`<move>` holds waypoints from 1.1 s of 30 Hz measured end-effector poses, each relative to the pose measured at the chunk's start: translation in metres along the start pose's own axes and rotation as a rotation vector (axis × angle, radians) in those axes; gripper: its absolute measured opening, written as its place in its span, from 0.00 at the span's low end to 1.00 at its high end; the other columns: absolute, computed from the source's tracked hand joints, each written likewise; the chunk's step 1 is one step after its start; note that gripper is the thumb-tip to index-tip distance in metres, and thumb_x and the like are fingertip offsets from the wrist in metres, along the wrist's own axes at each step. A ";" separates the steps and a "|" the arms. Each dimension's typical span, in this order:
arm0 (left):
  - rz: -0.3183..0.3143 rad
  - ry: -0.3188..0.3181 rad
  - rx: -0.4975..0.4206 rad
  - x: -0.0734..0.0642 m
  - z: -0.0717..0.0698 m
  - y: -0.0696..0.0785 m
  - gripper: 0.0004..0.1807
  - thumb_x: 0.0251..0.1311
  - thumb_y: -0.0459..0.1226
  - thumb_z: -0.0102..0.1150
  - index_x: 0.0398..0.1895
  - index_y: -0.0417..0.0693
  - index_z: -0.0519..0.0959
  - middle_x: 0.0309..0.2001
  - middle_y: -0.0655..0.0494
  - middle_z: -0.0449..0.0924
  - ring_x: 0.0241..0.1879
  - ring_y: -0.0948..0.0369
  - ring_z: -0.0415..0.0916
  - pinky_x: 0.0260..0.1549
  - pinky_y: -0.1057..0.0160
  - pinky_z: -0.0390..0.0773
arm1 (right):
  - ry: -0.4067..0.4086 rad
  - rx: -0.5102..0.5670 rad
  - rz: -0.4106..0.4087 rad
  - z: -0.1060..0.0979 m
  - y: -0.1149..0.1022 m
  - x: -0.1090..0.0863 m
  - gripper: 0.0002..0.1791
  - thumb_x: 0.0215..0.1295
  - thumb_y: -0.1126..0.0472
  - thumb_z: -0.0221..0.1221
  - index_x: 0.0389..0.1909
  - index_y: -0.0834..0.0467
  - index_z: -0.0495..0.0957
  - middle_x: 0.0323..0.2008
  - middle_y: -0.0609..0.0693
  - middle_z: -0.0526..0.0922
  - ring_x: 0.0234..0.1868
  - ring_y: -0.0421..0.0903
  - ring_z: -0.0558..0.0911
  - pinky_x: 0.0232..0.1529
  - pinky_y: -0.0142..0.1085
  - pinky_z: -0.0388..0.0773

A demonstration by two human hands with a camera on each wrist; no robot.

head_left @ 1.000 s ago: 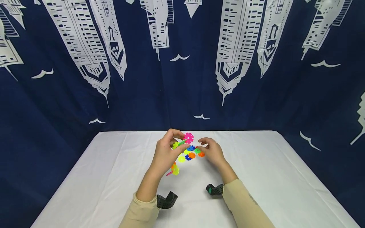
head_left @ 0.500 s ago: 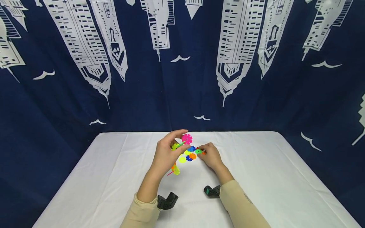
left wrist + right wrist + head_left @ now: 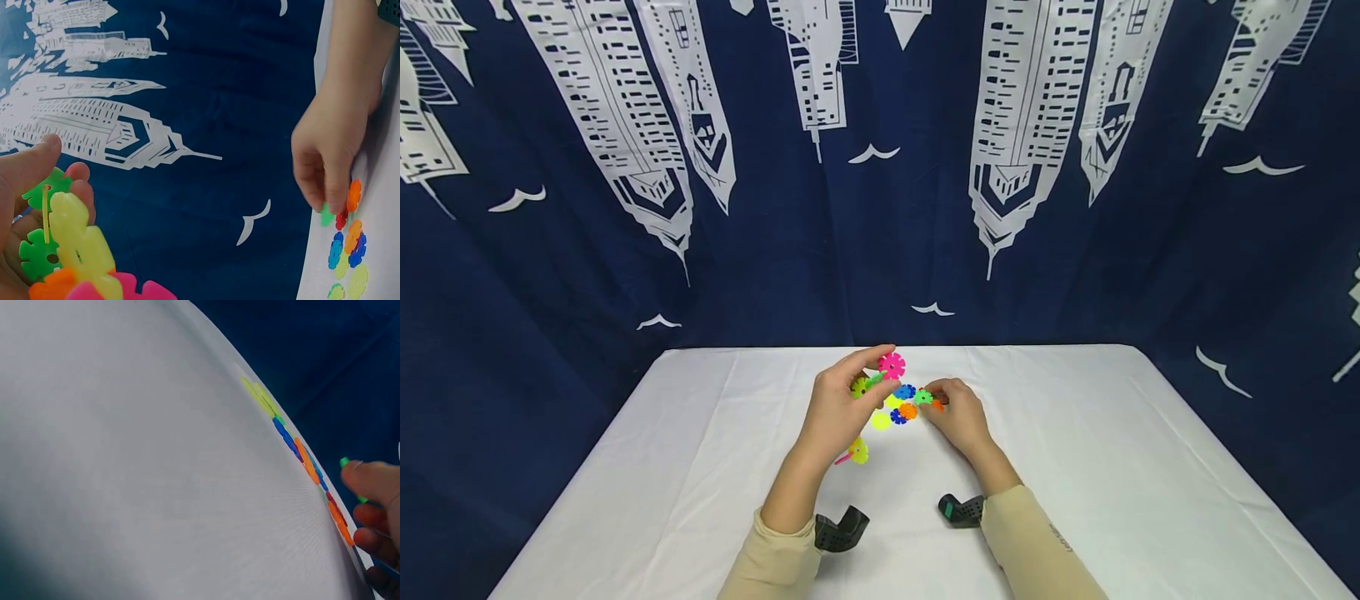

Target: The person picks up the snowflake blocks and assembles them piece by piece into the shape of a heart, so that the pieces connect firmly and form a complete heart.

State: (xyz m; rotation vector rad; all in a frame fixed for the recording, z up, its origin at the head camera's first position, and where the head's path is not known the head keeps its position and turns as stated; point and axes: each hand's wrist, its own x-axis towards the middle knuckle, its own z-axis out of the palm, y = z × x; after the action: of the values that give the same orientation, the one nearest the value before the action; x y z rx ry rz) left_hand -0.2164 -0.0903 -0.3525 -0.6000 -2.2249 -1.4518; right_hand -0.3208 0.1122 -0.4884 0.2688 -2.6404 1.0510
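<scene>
My left hand [image 3: 837,408] holds up a joined cluster of flower-shaped plastic discs. A pink disc [image 3: 892,365] shows at its top and a yellow disc [image 3: 859,451] hangs below the palm. In the left wrist view, green discs [image 3: 39,255] sit against the fingers, with a yellow disc [image 3: 81,231] and an orange disc [image 3: 50,286] nearer the camera. Over the right side of the loose pile, my right hand [image 3: 962,418] pinches a green disc [image 3: 923,397] between thumb and fingers. The right wrist view shows only slivers of that disc's green edge [image 3: 344,462].
On the white-covered table [image 3: 715,500] lie loose discs, among them an orange disc [image 3: 908,412], a dark blue disc [image 3: 898,417] and a yellow disc [image 3: 881,422]. A dark blue printed curtain [image 3: 760,267] hangs behind the table. Black wrist mounts [image 3: 841,530] stick out beside the sleeves.
My right hand has come down to the pile, and its fingers have closed on the green disc and lifted it slightly. The left hand with the joined discs has barely moved.
</scene>
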 end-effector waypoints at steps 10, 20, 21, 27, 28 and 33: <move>0.003 -0.012 0.006 0.000 0.001 -0.002 0.24 0.59 0.35 0.69 0.59 0.49 0.80 0.44 0.50 0.84 0.22 0.66 0.79 0.23 0.70 0.79 | -0.039 0.550 0.096 -0.025 -0.018 0.004 0.19 0.66 0.66 0.63 0.57 0.56 0.75 0.33 0.58 0.81 0.28 0.51 0.75 0.28 0.27 0.73; -0.024 -0.020 0.000 -0.001 0.004 0.000 0.22 0.58 0.36 0.70 0.57 0.51 0.81 0.42 0.51 0.83 0.19 0.62 0.77 0.20 0.69 0.77 | -0.052 0.835 -0.038 -0.067 -0.072 -0.006 0.12 0.73 0.67 0.53 0.54 0.59 0.65 0.30 0.47 0.80 0.23 0.48 0.73 0.31 0.30 0.78; -0.028 -0.019 0.000 -0.001 0.003 0.000 0.22 0.58 0.36 0.70 0.57 0.52 0.81 0.42 0.52 0.83 0.19 0.63 0.77 0.20 0.69 0.76 | -0.047 0.849 -0.059 -0.071 -0.076 -0.008 0.12 0.74 0.67 0.52 0.54 0.60 0.65 0.29 0.47 0.81 0.22 0.47 0.73 0.30 0.30 0.78; -0.025 -0.019 -0.013 -0.002 0.003 0.003 0.22 0.59 0.37 0.70 0.58 0.51 0.80 0.42 0.52 0.83 0.17 0.63 0.75 0.18 0.69 0.75 | -0.015 0.871 -0.185 -0.089 -0.096 -0.019 0.15 0.74 0.66 0.54 0.57 0.65 0.69 0.31 0.45 0.83 0.22 0.43 0.73 0.29 0.28 0.77; -0.017 -0.018 -0.019 -0.002 0.003 0.003 0.23 0.59 0.37 0.70 0.59 0.51 0.79 0.41 0.52 0.84 0.17 0.62 0.75 0.19 0.69 0.75 | -0.006 0.861 -0.204 -0.092 -0.099 -0.020 0.15 0.73 0.66 0.54 0.57 0.65 0.70 0.31 0.45 0.83 0.22 0.44 0.73 0.29 0.29 0.77; 0.005 -0.006 -0.050 -0.001 0.001 0.004 0.24 0.59 0.37 0.70 0.59 0.54 0.77 0.38 0.52 0.87 0.16 0.58 0.74 0.20 0.69 0.74 | 0.051 0.788 -0.287 -0.099 -0.108 -0.025 0.11 0.73 0.67 0.55 0.53 0.65 0.73 0.31 0.51 0.84 0.21 0.45 0.74 0.27 0.30 0.78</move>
State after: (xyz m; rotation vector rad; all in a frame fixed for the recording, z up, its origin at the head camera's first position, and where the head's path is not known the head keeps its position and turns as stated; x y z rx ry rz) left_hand -0.2133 -0.0877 -0.3506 -0.6263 -2.1956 -1.5091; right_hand -0.2483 0.1056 -0.3587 0.7341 -1.9341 1.8915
